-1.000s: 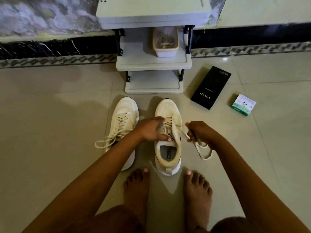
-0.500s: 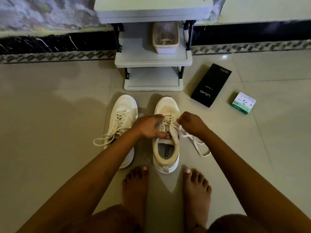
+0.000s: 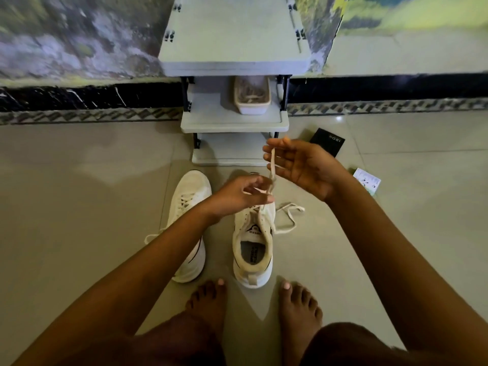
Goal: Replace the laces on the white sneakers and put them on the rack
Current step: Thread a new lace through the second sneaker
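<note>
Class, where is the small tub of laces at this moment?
In the head view, the tub of laces sits on the right side of the rack's middle shelf, straight beyond the right sneaker on the floor.

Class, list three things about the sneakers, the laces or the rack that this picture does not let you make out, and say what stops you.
1. Right sneaker eyelets, head view: hidden behind the left hand.
2. Tub contents on the rack, head view: dim and too small to identify.
3. Lace grip, head view: it crosses the right hand, whose fingers look straight; whether it is held is unclear.
</note>
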### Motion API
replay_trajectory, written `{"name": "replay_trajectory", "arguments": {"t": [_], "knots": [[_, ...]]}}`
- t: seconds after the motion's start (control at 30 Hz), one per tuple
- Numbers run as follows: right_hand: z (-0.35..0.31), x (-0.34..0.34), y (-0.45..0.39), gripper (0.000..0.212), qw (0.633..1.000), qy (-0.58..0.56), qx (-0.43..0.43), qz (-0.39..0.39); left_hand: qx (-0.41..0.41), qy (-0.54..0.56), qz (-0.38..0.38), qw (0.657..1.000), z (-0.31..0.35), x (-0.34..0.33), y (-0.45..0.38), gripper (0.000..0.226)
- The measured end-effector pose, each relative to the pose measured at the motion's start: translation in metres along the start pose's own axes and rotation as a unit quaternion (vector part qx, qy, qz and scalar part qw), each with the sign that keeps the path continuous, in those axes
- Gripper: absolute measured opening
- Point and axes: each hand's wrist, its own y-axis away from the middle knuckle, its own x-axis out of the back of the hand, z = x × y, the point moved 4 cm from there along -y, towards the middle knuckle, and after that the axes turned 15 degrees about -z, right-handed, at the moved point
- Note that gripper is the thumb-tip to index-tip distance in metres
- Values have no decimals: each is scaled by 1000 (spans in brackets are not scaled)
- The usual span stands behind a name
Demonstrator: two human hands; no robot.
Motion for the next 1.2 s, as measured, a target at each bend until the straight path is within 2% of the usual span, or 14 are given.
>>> {"name": "replay_trajectory", "arguments": {"t": [0.07, 0.17, 0.33, 0.47, 0.57, 0.67, 0.77, 0.83, 0.9, 0.93, 0.97, 1.07, 1.1, 1.2], "knots": [[-1, -4, -2, 26, 1000, -19, 20, 15, -18, 22, -20, 999, 16, -5, 1, 23], [0, 2, 0, 23, 997, -35, 43, 62, -24, 6, 2, 1000, 22, -2, 9, 25], [12, 27, 11, 10, 973, -65, 61, 212, 20, 1, 22, 1000, 11, 22, 30, 28], [30, 53, 21, 12, 945, 50, 11, 324, 75, -43, 38, 996, -7, 37, 37, 23], [43, 72, 28, 18, 918, 138, -26, 372, 113, -51, 125, 984, -24, 44, 40, 15], [56, 78, 31, 21, 893, 253, -51, 369, 131, -38, 193, 972, -31, 41, 42, 14], [62, 76, 29, 19, 830, 428, -108, 341, 112, -78, 239, 961, -29, 38, 42, 11], [66, 73, 23, 22, 796, 503, -173, 289, 92, -88, 227, 966, -25, 35, 39, 3], [71, 64, 18, 33, 738, 586, -250, 224, 74, -114, 185, 973, -20, 29, 34, 16], [74, 58, 15, 38, 721, 612, -262, 193, 70, -134, 161, 975, -17, 25, 31, 20], [77, 50, 11, 42, 733, 611, -247, 166, 67, -149, 140, 977, -15, 20, 28, 22], [84, 25, 2, 40, 853, 490, -143, 103, 67, -153, 106, 980, -14, 8, 20, 25], [85, 18, 0, 34, 871, 468, -119, 89, 67, -156, 116, 979, -13, 6, 19, 22], [87, 11, -2, 20, 887, 444, -82, 95, 51, -127, 166, 977, -13, 7, 21, 11]]}}
